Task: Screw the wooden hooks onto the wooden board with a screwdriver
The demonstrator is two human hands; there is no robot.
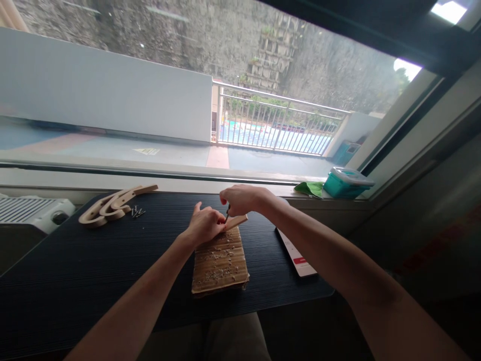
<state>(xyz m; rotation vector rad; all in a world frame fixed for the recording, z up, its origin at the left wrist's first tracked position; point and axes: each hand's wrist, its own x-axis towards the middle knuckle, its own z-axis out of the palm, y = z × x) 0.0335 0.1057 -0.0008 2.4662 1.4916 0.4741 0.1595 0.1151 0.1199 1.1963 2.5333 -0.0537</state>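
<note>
Head view, from left: curved wooden parts (112,206) and loose screws (138,212) on dark bench (93,276); left hand (203,224), grip narrow, on a wooden piece (238,220) at the far end of the cardboard pad (220,268); piece probably light, stiff, best taken by its edges; right hand (240,198), grip closed around slim tool (227,215)

Free passage: tabletop (161,218) left of the cardboard block (220,263), up to the loose screws (138,212) and curved wooden pieces (114,214); left forearm (150,281) obstructs the near side. Right: narrow strip before the white device (298,255), right forearm (319,235) overhead.
</note>
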